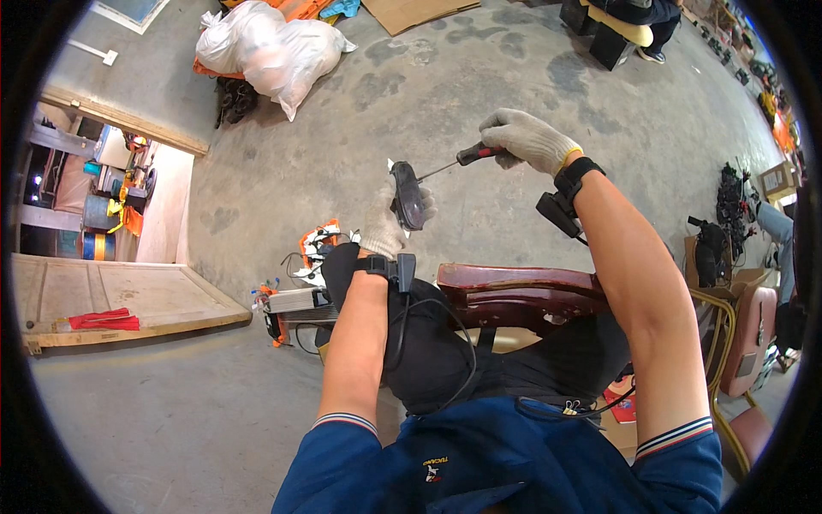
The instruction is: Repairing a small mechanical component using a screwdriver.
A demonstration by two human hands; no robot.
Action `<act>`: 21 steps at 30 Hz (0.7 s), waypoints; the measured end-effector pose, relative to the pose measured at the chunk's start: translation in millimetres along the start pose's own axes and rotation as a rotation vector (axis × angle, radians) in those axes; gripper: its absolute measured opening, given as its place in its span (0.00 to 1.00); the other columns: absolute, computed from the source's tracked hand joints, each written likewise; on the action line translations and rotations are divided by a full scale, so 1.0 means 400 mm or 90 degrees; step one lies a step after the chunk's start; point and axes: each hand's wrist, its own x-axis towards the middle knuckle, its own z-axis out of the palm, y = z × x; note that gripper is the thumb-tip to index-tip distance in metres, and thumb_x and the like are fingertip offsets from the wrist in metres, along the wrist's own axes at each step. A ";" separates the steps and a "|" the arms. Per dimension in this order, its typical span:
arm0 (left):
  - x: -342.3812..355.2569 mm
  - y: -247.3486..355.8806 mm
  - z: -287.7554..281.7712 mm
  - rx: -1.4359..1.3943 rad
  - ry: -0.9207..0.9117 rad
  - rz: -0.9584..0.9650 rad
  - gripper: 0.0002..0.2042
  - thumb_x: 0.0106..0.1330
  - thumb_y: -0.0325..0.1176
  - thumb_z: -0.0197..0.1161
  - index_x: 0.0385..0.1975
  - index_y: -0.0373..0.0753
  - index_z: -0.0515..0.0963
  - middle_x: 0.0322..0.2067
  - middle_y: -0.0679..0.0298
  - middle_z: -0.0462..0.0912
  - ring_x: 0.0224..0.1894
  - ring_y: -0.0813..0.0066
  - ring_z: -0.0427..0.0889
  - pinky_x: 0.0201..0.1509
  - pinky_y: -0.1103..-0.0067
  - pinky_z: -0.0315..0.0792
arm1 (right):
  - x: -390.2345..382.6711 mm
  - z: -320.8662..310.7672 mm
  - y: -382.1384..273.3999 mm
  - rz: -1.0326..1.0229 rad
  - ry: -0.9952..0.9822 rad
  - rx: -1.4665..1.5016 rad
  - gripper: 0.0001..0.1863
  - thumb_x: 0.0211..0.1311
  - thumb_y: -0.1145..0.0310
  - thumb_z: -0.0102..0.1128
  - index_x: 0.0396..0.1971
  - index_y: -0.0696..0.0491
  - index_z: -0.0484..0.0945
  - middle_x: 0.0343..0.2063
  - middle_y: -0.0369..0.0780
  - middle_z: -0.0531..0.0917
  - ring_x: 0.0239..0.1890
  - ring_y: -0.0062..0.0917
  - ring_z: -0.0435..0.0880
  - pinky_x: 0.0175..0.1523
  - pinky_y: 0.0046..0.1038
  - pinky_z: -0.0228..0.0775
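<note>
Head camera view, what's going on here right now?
A seated person in knit work gloves is working on a small dark oblong part. The left hand holds the part up in front of them, while the right hand grips a screwdriver by its red and black handle, the tip set against the upper end of the part. Below the hands is the dark red wooden back of a chair, and on the concrete floor beside it lies a silver metal box with wires. Stuffed white sacks sit further off.
</note>
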 end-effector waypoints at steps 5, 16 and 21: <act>0.000 0.003 0.004 0.003 0.015 0.001 0.26 0.73 0.53 0.56 0.50 0.32 0.75 0.39 0.45 0.84 0.39 0.52 0.87 0.43 0.57 0.86 | -0.008 0.009 -0.007 -0.031 0.001 0.014 0.17 0.62 0.64 0.59 0.44 0.62 0.75 0.28 0.39 0.78 0.21 0.19 0.75 0.32 0.23 0.75; -0.003 0.002 0.005 0.018 0.011 0.007 0.26 0.73 0.53 0.55 0.51 0.32 0.75 0.40 0.46 0.84 0.39 0.52 0.87 0.44 0.56 0.85 | -0.002 0.003 0.000 -0.011 0.001 -0.024 0.17 0.63 0.62 0.55 0.40 0.63 0.76 0.26 0.40 0.78 0.20 0.22 0.78 0.29 0.24 0.75; -0.002 0.002 0.003 0.008 0.003 0.004 0.26 0.74 0.53 0.53 0.52 0.32 0.75 0.41 0.45 0.84 0.41 0.51 0.87 0.45 0.55 0.85 | -0.002 0.012 0.003 -0.044 0.032 -0.014 0.17 0.63 0.62 0.57 0.42 0.61 0.76 0.30 0.37 0.79 0.25 0.17 0.77 0.34 0.21 0.74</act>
